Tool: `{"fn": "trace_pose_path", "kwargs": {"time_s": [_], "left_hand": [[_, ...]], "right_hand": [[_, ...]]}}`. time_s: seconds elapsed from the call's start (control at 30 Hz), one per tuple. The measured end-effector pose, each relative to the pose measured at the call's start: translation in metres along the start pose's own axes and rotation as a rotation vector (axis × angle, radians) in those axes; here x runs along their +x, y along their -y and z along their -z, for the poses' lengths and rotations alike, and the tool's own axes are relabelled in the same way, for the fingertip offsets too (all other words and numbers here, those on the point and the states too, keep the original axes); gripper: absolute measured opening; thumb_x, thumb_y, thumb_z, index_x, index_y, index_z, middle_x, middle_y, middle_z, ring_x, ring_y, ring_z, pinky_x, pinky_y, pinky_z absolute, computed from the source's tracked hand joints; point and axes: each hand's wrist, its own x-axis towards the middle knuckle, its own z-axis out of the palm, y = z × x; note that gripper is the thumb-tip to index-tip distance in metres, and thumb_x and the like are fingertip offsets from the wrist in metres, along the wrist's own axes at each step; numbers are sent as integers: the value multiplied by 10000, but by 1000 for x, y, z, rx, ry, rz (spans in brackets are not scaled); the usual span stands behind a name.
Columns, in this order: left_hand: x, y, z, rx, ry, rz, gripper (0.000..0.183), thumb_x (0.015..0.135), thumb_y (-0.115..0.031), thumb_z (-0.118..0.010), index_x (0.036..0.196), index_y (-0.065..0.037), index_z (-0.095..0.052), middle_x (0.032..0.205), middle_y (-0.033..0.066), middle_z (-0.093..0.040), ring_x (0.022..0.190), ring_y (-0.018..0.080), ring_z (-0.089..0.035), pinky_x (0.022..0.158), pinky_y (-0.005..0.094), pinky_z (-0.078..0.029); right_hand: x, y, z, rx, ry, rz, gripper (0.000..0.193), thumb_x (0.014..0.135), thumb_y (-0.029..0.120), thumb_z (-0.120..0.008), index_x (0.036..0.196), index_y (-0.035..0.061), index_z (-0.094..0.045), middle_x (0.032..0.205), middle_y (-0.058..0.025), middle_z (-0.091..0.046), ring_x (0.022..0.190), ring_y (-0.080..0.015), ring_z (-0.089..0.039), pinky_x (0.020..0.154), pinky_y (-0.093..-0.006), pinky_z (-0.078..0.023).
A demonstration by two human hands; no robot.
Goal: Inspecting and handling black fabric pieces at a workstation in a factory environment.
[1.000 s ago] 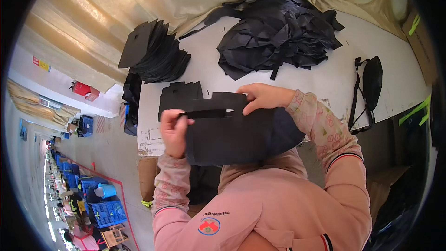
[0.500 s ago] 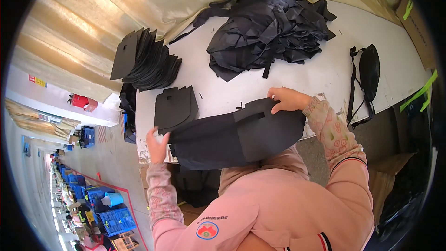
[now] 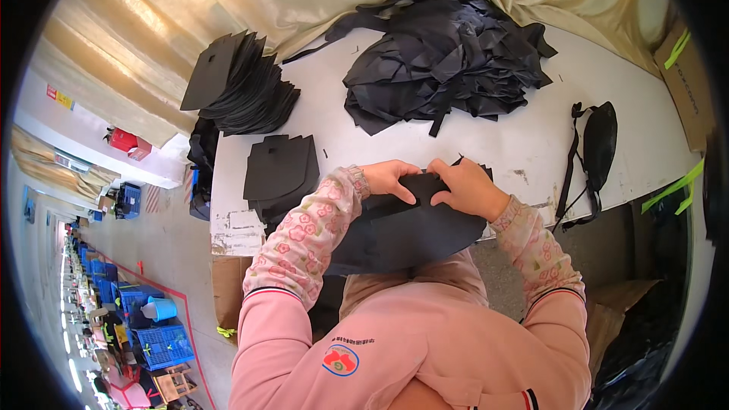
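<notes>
A black fabric piece (image 3: 402,239) with a stiff panel laid on it hangs over the front edge of the table. My left hand (image 3: 391,181) and my right hand (image 3: 469,188) grip its upper edge close together, fingers bent and closed on it. Between them lies the slot in the panel, partly covered by the fingers. My left forearm hides the piece's left end. Just left of my left hand, a few flat black panels (image 3: 281,171) with rounded corners rest on the table (image 3: 323,118).
A tall leaning stack of black panels (image 3: 254,87) stands at the back left. Behind my hands is a heap of black fabric pieces (image 3: 448,68). A black pouch with straps (image 3: 600,144) lies on the right, near a cardboard box (image 3: 687,99). Curtains (image 3: 175,23) hang behind the table.
My left hand has left the piece's far left end and come right, beside my right hand at the slot. The right hand has turned inward, its fingers now bent at the edge.
</notes>
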Motion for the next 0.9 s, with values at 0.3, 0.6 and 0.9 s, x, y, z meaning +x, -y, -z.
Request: {"fn": "trace_pose_path", "kwargs": {"time_s": [0.3,0.6,0.9], "left_hand": [[5,-3,-6,-17,-33,24,476,795,5,-718,1245,-31,-567,1106,7,-648,1011,108,-581,929,278,-461],[13,-1,-11,345,-380,-164,635,788,-148,-756,1342,-36,-467,1274,172,-562,1170,293,-552,1050,378,-393],[-6,58,-110,1149,-433,-272,916,798,-573,-644,1501,-104,-291,1564,202,-207,1459,377,-158,1142,600,-138]], "right_hand": [[-11,10,-13,-212,-106,2,395,744,228,-770,1016,83,-524,710,-83,-652,714,-261,-655,719,-389,-396],[-10,2,-22,-236,-118,-83,424,743,250,-767,1049,87,-523,735,-68,-639,733,-272,-643,722,-383,-385],[44,-106,-4,30,-277,-179,316,767,236,-754,1029,126,-616,1164,-125,-584,1057,-319,-572,863,-452,-458]]}}
